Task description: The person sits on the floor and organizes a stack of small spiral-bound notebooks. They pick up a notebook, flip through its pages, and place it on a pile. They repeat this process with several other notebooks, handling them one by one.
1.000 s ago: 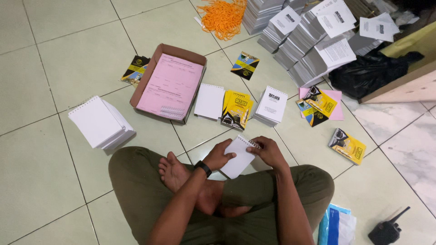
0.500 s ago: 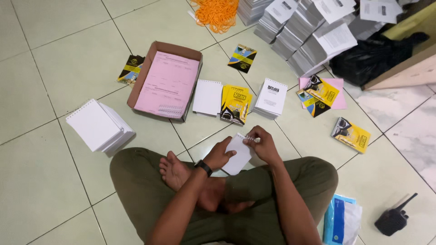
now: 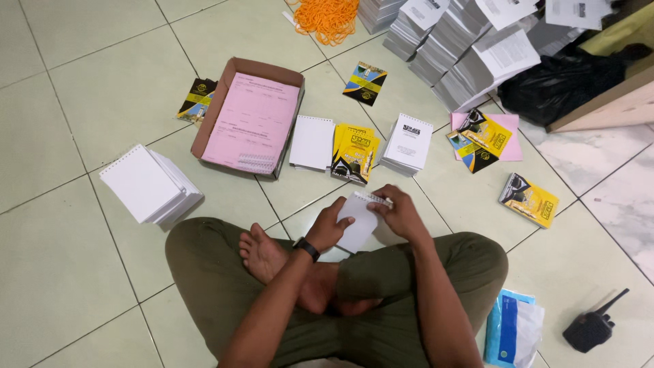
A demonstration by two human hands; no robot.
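I sit cross-legged on a tiled floor. Both hands hold a small white booklet (image 3: 359,219) above my knees. My left hand (image 3: 330,227), with a black watch on its wrist, grips the booklet's left side. At the booklet's top right edge, my right hand (image 3: 398,212) pinches the white spiral binding (image 3: 377,198). Just beyond lie a white spiral pad (image 3: 312,142), a stack of yellow-and-black covers (image 3: 355,151) and a pile of white printed booklets (image 3: 407,142).
A cardboard box (image 3: 231,75) holds pink sheets (image 3: 252,120) and a white coil. White pads (image 3: 149,184) lie at left. Tall paper stacks (image 3: 460,48), orange bands (image 3: 327,16), a black bag (image 3: 560,82), loose covers (image 3: 528,199), a blue-white packet (image 3: 514,327) and a handheld radio (image 3: 594,327) lie around.
The view has shifted slightly. My hands stay on the white booklet, with the right fingers moving along its bound edge.
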